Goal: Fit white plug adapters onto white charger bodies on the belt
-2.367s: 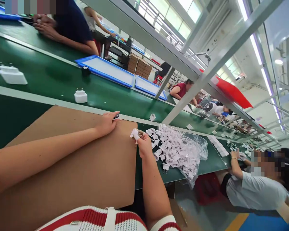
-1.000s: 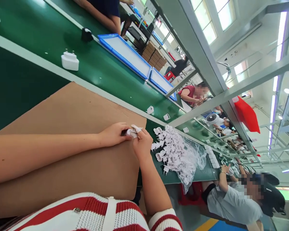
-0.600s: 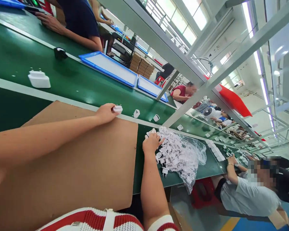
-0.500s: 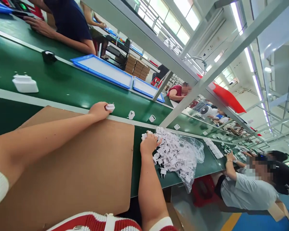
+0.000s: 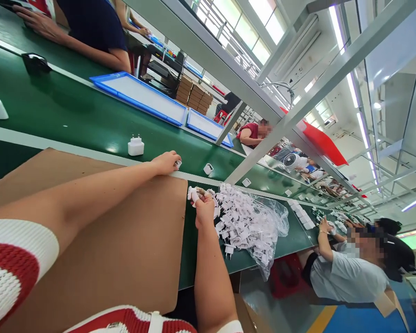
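The right hand [image 5: 204, 210] pinches a white plug piece [image 5: 193, 194] in its fingers beside the bagged pile [image 5: 249, 219]. The left hand [image 5: 165, 163] nips a small white part [image 5: 178, 163] on the worktop [image 5: 90, 120].

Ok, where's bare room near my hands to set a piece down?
The cardboard sheet left of your right hand, which holds a plug, is bare; so is the green belt between the white charger and the blue tray. Crowded: the plug pile on that hand's right.
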### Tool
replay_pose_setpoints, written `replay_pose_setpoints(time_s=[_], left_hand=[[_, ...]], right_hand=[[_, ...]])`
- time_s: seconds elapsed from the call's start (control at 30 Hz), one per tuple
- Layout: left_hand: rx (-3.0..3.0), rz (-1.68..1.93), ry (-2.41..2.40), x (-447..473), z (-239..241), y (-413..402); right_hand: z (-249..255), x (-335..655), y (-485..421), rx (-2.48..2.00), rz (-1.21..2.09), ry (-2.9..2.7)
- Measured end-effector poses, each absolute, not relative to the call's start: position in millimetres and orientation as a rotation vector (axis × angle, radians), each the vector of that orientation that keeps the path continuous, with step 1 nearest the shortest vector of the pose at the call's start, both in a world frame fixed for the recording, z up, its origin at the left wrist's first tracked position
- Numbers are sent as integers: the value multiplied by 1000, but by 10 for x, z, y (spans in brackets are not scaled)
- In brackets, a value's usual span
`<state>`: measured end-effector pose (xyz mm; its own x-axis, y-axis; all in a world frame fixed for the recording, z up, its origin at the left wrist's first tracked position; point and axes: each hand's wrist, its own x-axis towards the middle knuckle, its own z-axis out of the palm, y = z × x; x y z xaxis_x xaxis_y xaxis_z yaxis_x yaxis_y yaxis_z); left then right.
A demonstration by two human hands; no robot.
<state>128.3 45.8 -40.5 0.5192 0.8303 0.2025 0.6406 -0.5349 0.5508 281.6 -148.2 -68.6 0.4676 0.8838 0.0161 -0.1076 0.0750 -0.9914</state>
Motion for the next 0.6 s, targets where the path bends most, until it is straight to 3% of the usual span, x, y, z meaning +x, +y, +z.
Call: replay_pose_setpoints(time_s=[0.37, 0.6], left_hand=[[2278, 693, 953, 698, -672, -1056], [2057, 826, 834, 591, -816, -1243]], right_hand=[[-546, 2549, -1716, -1270, 791, -1030], [-490, 2505, -1833, -1282, 795, -1367]])
